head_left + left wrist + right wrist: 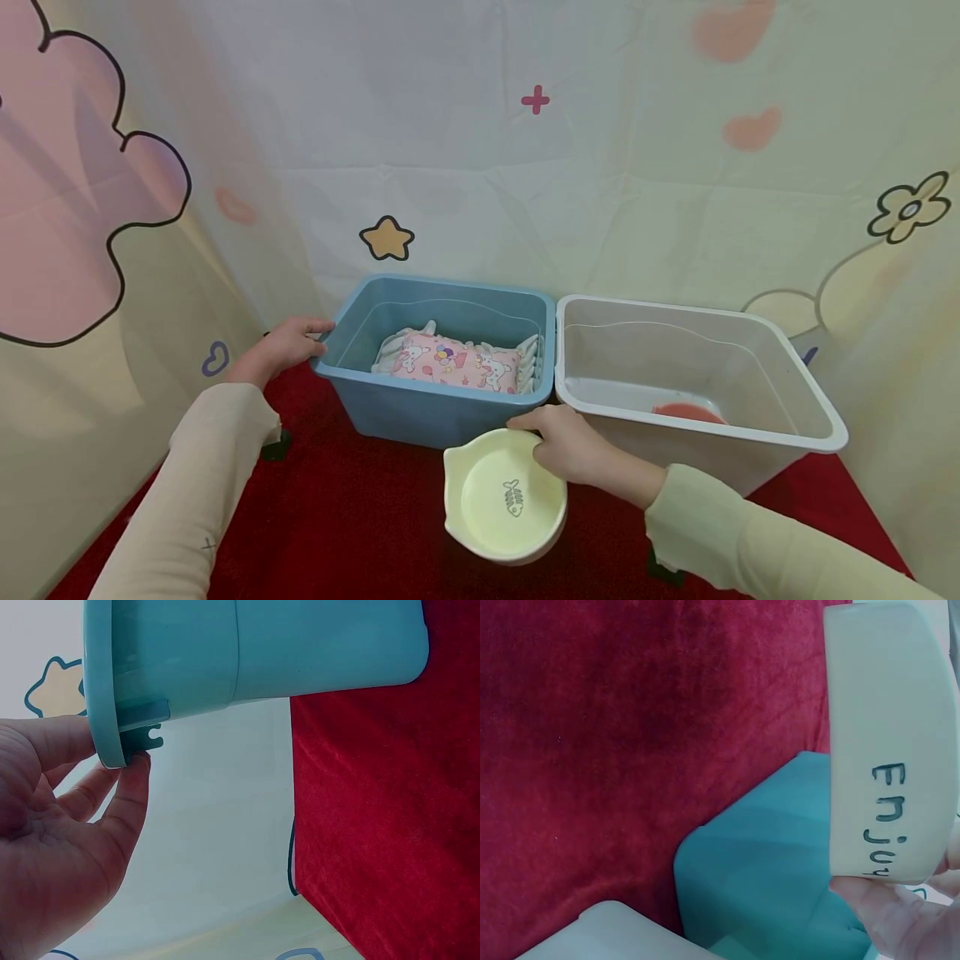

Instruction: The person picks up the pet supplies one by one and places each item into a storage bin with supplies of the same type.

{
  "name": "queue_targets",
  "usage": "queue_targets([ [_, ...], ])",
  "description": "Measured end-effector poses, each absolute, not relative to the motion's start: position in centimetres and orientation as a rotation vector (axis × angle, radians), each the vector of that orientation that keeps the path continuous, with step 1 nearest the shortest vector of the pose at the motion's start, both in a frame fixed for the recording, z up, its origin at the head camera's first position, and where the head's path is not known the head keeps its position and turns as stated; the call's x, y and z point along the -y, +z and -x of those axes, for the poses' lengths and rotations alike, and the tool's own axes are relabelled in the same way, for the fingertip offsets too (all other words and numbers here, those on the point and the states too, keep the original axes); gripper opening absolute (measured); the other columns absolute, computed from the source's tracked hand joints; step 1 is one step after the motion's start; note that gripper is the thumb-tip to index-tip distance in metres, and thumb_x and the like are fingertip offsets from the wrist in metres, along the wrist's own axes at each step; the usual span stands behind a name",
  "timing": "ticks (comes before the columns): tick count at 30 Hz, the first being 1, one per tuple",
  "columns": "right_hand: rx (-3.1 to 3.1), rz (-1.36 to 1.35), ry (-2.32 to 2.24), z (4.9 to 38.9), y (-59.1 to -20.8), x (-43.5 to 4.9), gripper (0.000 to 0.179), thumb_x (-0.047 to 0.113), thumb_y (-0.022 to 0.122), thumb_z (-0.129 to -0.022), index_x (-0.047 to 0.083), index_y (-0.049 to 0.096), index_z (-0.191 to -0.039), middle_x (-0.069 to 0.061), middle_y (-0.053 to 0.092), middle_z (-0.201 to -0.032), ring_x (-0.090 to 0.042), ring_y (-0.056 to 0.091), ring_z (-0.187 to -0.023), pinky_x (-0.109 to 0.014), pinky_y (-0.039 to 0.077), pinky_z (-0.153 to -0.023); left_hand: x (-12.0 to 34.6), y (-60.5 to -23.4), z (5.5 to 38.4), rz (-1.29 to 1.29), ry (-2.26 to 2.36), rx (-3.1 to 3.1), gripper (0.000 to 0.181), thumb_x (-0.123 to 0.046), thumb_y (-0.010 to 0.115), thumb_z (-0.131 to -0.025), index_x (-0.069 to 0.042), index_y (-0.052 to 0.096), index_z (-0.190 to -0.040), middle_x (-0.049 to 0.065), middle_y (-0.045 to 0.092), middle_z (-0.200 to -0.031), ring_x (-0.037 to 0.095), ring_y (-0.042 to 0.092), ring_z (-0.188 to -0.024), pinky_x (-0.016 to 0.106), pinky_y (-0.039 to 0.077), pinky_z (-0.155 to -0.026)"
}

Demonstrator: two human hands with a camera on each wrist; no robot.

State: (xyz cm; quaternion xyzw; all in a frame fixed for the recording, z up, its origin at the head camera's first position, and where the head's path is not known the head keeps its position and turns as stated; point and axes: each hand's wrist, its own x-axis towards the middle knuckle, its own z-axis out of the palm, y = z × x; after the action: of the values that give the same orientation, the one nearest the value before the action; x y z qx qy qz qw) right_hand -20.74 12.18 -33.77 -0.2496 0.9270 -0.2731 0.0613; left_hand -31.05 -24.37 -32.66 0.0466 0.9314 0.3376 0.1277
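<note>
My left hand (288,346) grips the left end of the blue bin's rim (442,389), thumb on one side and fingers curled under the lip, as the left wrist view shows. My right hand (573,446) pinches the edge of a pale yellow bowl (487,508) with cat-ear points and a fish drawing inside. In the right wrist view the word "Enjoy" runs along the bowl's side (892,712). The bowl is held in front of the blue bin, over the red cloth. Inside that bin lies a pink package (442,358) with rabbit prints, on top of something whitish.
A white bin (750,434) stands right beside the blue one, with a reddish-orange item (686,412) at its bottom. Red cloth (337,517) covers the surface. A printed curtain (465,150) hangs close behind both bins.
</note>
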Motion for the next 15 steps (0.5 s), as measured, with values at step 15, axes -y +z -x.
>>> queue_targets([
  [15, -2.78, 0.745, -0.832, 20.9, -32.3, -12.7, 0.04, -0.014, 0.048, -0.073, -0.003, 0.062, -0.108, -0.014, 0.063, -0.105, -0.015, 0.054, -0.078, -0.016, 0.044, -0.055, 24.3, -32.5, 30.9, -0.119, 1.002, -2.694, 0.051, -0.005, 0.04, -0.09, 0.003, 0.025, -0.137, 0.03, 0.024, -0.139, 0.047, 0.028, -0.123, 0.057, 0.03, -0.097],
])
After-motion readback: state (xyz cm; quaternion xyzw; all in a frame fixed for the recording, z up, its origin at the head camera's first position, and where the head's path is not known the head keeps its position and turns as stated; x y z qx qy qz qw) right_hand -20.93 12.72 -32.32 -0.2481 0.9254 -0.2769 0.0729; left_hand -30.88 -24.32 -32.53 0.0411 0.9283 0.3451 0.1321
